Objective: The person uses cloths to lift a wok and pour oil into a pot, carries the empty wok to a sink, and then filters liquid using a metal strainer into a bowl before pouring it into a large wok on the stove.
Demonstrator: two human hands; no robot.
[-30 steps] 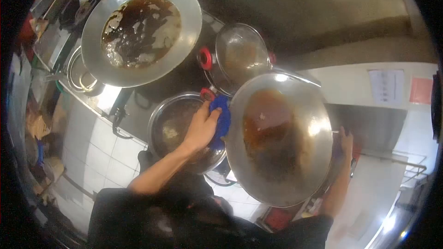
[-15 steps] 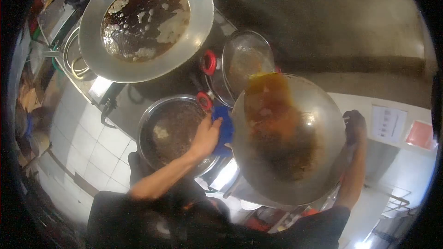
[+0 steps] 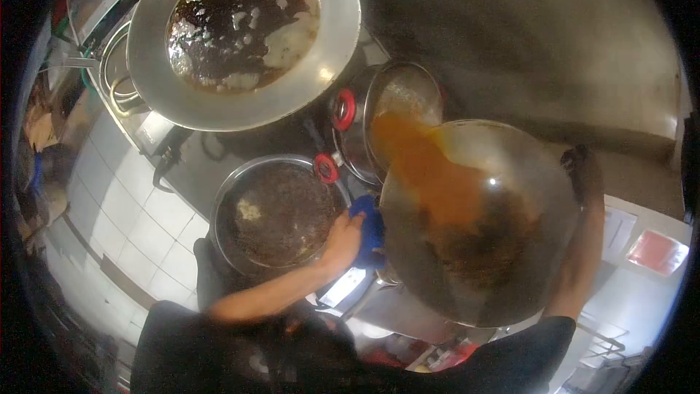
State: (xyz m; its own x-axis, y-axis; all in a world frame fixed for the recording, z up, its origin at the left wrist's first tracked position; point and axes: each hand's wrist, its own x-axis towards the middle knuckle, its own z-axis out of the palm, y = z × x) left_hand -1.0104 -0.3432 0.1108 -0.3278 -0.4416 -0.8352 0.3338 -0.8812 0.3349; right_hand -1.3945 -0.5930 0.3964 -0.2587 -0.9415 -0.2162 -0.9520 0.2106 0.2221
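A tilted metal wok (image 3: 474, 263) hangs between my two hands, with orange-brown liquid (image 3: 430, 175) running over its far left rim into a metal pot (image 3: 375, 117) with red handles. My left hand (image 3: 343, 241) is closed round a blue cloth (image 3: 370, 230) at the wok's left edge. At the right edge, my right hand (image 3: 580, 168) grips the wok through a dark cloth; its fingers are partly blurred. Left of my left hand is a round metal pan (image 3: 281, 211) with dark brown contents.
A large wok (image 3: 335, 36) of dark, foamy liquid stands at the upper left, over the metal counter (image 3: 219, 168). White floor tiles (image 3: 138, 226) show at the left. Papers (image 3: 656, 250) hang on the right wall.
The wok has tipped toward the red-handled pot and shifted right in view. Liquid that lay inside it now streams over the rim. Both hands have kept their hold.
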